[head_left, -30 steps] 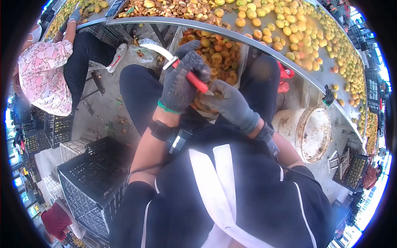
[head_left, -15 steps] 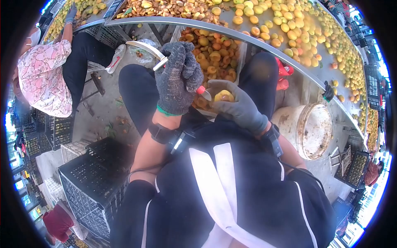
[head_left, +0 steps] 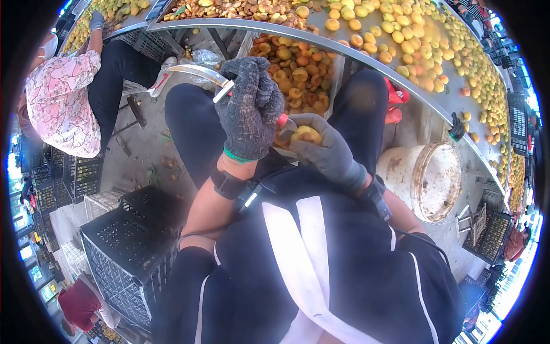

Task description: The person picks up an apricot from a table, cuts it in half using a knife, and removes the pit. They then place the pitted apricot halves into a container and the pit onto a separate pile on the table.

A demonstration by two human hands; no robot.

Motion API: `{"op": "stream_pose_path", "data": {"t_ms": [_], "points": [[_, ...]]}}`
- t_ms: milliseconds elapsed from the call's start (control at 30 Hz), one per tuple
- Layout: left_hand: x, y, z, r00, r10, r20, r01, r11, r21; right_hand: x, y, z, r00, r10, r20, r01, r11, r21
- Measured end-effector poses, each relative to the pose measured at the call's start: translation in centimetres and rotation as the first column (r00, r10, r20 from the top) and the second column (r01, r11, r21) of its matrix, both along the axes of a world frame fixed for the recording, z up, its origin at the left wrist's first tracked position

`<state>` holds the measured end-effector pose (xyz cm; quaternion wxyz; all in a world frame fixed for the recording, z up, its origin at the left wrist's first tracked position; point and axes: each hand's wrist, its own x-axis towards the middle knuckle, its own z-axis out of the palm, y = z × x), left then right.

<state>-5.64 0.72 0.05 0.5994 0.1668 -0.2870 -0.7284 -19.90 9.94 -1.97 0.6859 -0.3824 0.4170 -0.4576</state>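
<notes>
My left hand (head_left: 252, 109), in a dark knit glove, is closed around a knife. One end of the knife is a curved pale metal strip (head_left: 197, 71) sticking out to the left; the other is a red handle end (head_left: 282, 120) with a short blade (head_left: 291, 125). In my right hand (head_left: 329, 146), gloved in grey, a yellow apricot (head_left: 306, 135) is gripped between thumb and fingers. The blade tip reaches the apricot's upper left edge. Both hands are above my lap, close to a crate of apricot halves (head_left: 301, 74) between my knees.
A metal-edged table (head_left: 321, 39) curves across the front, bearing whole apricots (head_left: 401, 34) and a heap of brownish pieces (head_left: 235, 10). A white bucket (head_left: 395, 166) stands right, a black crate (head_left: 117, 266) left. Another person (head_left: 63, 103) sits at the left.
My right hand has shifted slightly left with the apricot, bringing it against the blade. The left hand has tilted a little, and the curved strip has swung left and down.
</notes>
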Motion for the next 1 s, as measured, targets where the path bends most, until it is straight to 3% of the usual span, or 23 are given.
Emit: {"op": "stream_pose_path", "data": {"t_ms": [100,400,667,733,800,867,1000], "points": [[0.0,0.0,0.1,0.999,0.011,0.032,-0.013,0.999,0.043,0.3,0.0,0.0,0.998,-0.003,-0.070,0.002,1.000,-0.017],[0.1,0.2,0.1,0.995,-0.090,0.042,0.086,0.992,0.096,0.7,0.3,0.0,0.999,-0.025,0.023,0.025,1.000,-0.002],[-0.5,-0.3,-0.5,0.998,-0.062,-0.029,0.066,0.985,0.162,2.4,0.0,0.1,0.978,-0.171,-0.123,0.165,0.985,-0.060],[-0.5,-0.4,-0.6,1.000,-0.026,-0.012,0.028,0.977,0.211,2.3,-0.1,0.3,0.985,-0.154,-0.077,0.153,0.988,-0.020],[-0.3,-0.3,-0.8,0.995,-0.078,-0.068,0.091,0.974,0.208,2.1,0.1,0.3,0.990,-0.141,-0.030,0.142,0.990,0.024],[-0.2,-0.1,-0.6,0.992,-0.101,-0.072,0.115,0.964,0.238,2.0,0.3,-0.1,0.946,-0.127,-0.298,0.082,0.984,-0.158],[-0.2,-0.3,-1.7,0.980,-0.180,-0.088,0.199,0.920,0.338,1.9,0.6,-1.5,0.909,-0.193,-0.369,0.056,0.935,-0.351]]}}
